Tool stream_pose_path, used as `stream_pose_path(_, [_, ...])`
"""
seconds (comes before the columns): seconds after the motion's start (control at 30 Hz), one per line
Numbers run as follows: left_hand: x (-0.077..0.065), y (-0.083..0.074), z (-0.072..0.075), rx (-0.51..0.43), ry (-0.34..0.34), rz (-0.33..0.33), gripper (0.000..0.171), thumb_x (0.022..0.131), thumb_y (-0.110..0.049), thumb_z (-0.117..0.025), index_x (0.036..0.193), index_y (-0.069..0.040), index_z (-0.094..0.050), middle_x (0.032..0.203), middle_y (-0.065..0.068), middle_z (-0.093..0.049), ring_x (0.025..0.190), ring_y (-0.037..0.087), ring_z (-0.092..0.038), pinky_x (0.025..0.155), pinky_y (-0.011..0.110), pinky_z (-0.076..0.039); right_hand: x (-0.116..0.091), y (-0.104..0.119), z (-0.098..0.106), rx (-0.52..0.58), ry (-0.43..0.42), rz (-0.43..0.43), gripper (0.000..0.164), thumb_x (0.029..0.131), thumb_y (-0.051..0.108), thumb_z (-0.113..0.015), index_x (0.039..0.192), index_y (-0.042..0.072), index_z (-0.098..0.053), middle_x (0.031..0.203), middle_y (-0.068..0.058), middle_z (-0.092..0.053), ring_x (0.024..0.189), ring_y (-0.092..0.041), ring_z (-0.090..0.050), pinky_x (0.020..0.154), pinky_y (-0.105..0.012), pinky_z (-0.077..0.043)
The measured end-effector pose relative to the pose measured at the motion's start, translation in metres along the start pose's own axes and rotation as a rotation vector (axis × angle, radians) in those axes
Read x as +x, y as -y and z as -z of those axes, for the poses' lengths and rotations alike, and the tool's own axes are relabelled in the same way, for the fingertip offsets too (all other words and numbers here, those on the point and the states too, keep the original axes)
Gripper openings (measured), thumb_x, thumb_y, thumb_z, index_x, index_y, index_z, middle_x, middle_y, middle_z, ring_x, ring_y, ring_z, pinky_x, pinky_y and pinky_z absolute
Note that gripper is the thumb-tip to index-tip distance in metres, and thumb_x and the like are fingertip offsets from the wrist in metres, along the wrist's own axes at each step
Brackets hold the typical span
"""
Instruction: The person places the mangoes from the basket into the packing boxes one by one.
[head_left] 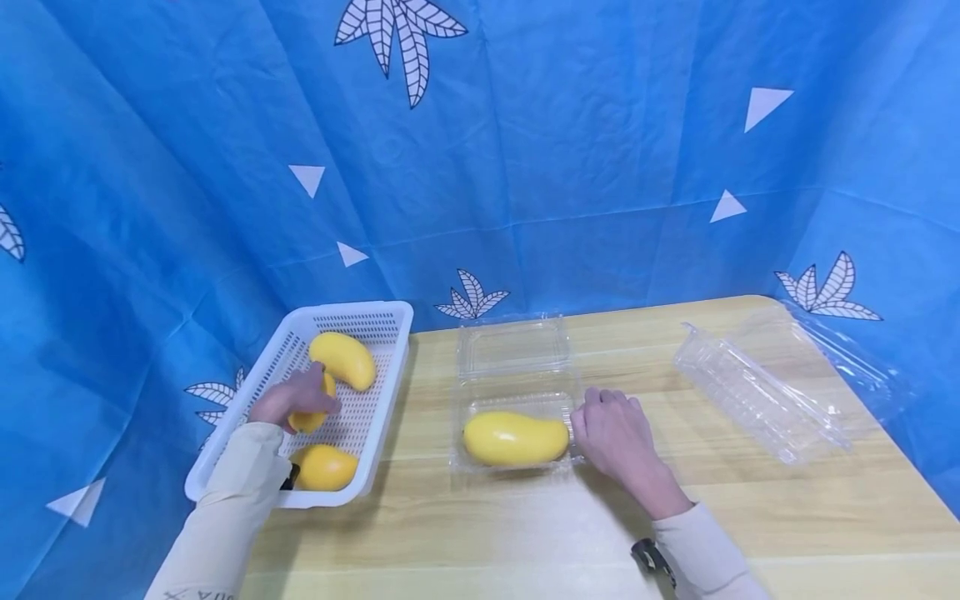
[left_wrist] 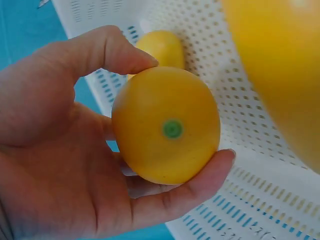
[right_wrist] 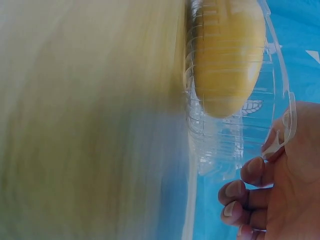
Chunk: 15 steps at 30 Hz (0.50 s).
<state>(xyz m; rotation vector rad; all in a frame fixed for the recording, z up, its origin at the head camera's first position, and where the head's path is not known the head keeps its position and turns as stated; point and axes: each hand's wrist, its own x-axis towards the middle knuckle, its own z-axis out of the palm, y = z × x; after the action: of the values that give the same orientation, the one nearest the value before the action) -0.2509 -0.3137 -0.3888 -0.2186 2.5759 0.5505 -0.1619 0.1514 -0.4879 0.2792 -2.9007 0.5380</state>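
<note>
In the head view my left hand (head_left: 300,400) is inside the white basket (head_left: 399,358), gripping a yellow mango (head_left: 307,422). The left wrist view shows thumb and fingers curled round this mango (left_wrist: 167,130), its green-dotted end facing the camera. Two other mangoes lie in the basket, one behind (head_left: 343,358) and one in front (head_left: 327,468). My right hand (head_left: 617,433) pinches the right rim of an open clear plastic clamshell box (head_left: 513,346). A single mango (head_left: 516,438) lies in its base. In the right wrist view the fingers (right_wrist: 234,189) are curled below the box corner.
More clear plastic boxes (head_left: 757,392) lie at the right of the wooden table (head_left: 450,542), partly over its right edge. A blue patterned cloth (head_left: 585,150) hangs behind the table and along its sides.
</note>
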Motion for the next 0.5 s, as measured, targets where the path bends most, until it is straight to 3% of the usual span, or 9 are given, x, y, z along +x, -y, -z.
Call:
stream_pose_path(0.17, [-0.005, -0.009, 0.009, 0.015, 0.002, -0.067, 0.088, 0.095, -0.029, -0.068, 0.154, 0.008, -0.014, 0.117, 0.028, -0.048, 0.104, 0.043, -0.051, 0.066, 0.047, -0.053, 0.0, 0.001, 0.0, 0.004, -0.006, 0.003, 0.028, 0.1, 0.016, -0.046, 0.072, 0.013, -0.042, 0.064, -0.002, -0.04, 0.062, -0.021, -0.039, 0.06, -0.034, -0.036])
stream_pose_path(0.5, [-0.017, -0.032, 0.011, 0.052, -0.105, -0.133, 0.085, 0.1, -0.043, -0.055, 0.157, 0.007, -0.015, 0.125, 0.032, -0.048, 0.099, 0.039, -0.054, 0.068, 0.043, -0.055, 0.0, 0.0, 0.0, 0.001, -0.017, 0.012, 0.03, 0.099, 0.016, -0.048, 0.07, 0.014, -0.042, 0.064, -0.002, -0.04, 0.062, -0.021, -0.039, 0.059, -0.034, -0.036])
